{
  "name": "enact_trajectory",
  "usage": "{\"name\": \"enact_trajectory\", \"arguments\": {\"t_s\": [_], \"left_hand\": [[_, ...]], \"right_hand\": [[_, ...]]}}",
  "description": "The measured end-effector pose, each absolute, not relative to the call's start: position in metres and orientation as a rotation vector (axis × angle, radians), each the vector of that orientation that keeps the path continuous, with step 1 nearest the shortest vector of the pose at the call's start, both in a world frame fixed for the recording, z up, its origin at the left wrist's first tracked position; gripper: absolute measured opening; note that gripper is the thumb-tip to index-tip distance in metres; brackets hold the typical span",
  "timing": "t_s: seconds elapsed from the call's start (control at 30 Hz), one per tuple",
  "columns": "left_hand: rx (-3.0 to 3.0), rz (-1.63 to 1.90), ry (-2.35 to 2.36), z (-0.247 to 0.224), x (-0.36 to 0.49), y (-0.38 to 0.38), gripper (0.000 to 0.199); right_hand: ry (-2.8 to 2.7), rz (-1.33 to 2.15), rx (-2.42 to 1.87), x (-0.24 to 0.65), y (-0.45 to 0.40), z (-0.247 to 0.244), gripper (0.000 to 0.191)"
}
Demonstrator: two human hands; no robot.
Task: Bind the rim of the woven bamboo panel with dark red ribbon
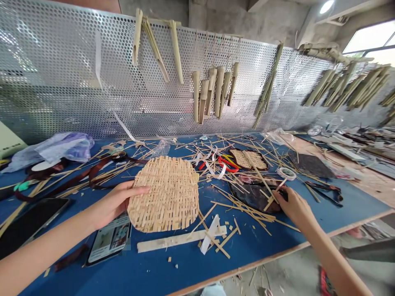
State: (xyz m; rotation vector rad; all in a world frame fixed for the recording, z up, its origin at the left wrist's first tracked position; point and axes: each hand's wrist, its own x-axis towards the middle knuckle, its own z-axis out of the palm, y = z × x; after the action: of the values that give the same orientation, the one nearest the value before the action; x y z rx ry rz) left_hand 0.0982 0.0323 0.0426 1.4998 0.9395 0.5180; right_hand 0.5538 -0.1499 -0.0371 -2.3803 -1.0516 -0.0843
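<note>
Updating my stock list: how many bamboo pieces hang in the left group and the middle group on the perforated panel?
Left group of bamboo pieces: 3
Middle group of bamboo pieces: 6
Total: 9

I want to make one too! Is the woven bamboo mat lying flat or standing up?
Lying flat: the woven bamboo mat rests spread on the blue table, and the left hand touches its edge.
</note>
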Motion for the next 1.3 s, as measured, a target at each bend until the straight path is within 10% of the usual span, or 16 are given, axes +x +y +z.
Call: {"name": "enact_trajectory", "arguments": {"t_s": [0.2, 0.57, 1.13, 1.3], "left_hand": [[1.377, 0.462, 0.907, 0.041, 0.109, 0.034, 0.036], [1.237, 0.454, 0.806, 0.037, 0.143, 0.017, 0.043], [1.082, 0.419, 0.832, 0.029, 0.138, 0.022, 0.039], [1.097, 0.558, 0.804, 0.041, 0.131, 0.039, 0.038]], "right_hand": [[-0.956, -0.017, -2.092, 0.512, -0.116, 0.006, 0.055], [-1.068, 1.306, -1.252, 0.406, -0.044, 0.033, 0.037], [-0.8, 1.474, -1.093, 0.413, -0.047, 0.015, 0.032], [-0.791, 0.978, -1.332, 0.424, -0.042, 0.01, 0.051]]}}
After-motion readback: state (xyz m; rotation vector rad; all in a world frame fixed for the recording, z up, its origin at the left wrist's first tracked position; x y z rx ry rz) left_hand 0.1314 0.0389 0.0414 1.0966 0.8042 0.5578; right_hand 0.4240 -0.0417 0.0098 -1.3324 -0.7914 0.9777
